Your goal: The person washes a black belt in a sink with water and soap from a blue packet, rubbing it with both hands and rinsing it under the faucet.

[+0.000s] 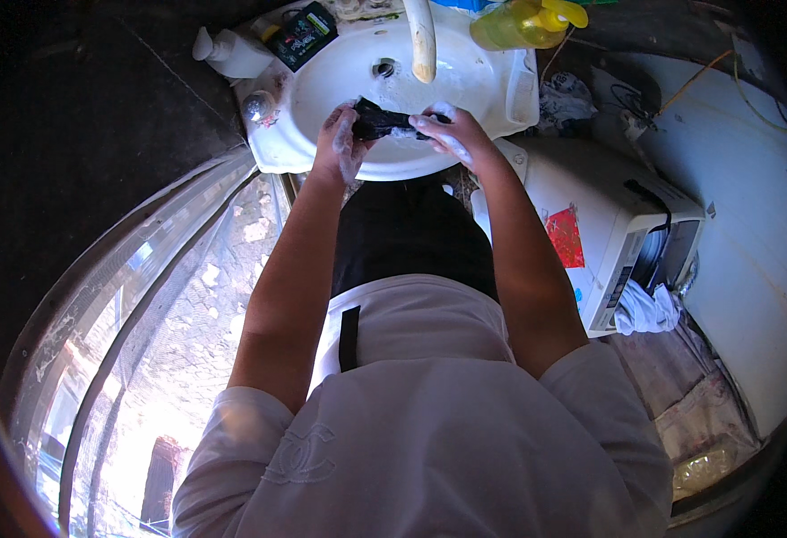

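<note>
A small piece of black wet cloth (387, 122) is stretched between my two hands, above the front part of a white ceramic washbasin (461, 87). Soap foam clings to the cloth. My left hand (344, 141) grips its left end, with suds along the fingers and palm. At the right end my right hand (452, 133) pinches the cloth, and lather covers its back and thumb side. The tip of a pale faucet spout (423, 47) hangs over the bowl beyond my hands; no running water can be made out. Behind the cloth lies the drain hole (384, 68), with some suds around it.
On the basin's left rim stand a white pump bottle (232, 54), a black box (303, 35) and a round metallic knob (258, 106). A yellow-green pump bottle (518, 25) lies at the back right. A washing machine (588, 202) with a white cloth (645, 308) stands at right, a screened doorway (185, 323) at left.
</note>
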A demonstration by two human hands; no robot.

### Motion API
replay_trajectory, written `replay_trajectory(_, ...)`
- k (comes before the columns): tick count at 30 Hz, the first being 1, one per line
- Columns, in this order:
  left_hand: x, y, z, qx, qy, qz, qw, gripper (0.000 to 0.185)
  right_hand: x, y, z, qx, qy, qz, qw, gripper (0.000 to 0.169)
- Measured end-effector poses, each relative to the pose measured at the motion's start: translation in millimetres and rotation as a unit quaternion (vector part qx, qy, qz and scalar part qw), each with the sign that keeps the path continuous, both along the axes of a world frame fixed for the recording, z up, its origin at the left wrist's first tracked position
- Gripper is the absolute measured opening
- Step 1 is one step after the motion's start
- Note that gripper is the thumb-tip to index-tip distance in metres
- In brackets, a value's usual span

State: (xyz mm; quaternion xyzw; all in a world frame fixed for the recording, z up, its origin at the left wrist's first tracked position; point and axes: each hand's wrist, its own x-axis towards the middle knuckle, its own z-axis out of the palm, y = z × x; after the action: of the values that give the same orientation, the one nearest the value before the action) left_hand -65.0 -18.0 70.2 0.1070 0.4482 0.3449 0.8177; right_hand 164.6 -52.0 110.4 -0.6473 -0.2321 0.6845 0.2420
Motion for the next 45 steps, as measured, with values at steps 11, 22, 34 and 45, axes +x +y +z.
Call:
replay_trajectory(11, -4.2, 11.6, 13.2, 0.475, 0.427, -0.310, 0.705, 0.031, 13.9, -2.7, -1.5, -0.020, 0.078, 0.067, 0.994, 0.034)
replay_trajectory(22, -1.5, 10.2, -9.6, 0.153, 0.063, -0.037, 0.986, 0.038, 20.2, -2.9, -18.5, 0.009, 0.050, 0.056, 0.997, 0.044)
replay_trajectory(34, 69.3, -0.2, -5.8, -0.122, 0.104, -0.085, 0.983, 0.039, -54.6, 11.6, -20.8, 0.193, -0.367, 0.076, 0.907, 0.037)
replay_trajectory(45, 1.0, 19.5, -36.3, 0.163, 0.271, -0.281, 0.906, 0.061, 13.1, -1.5, -62.8, 0.020, -0.049, -0.139, 0.989, 0.072)
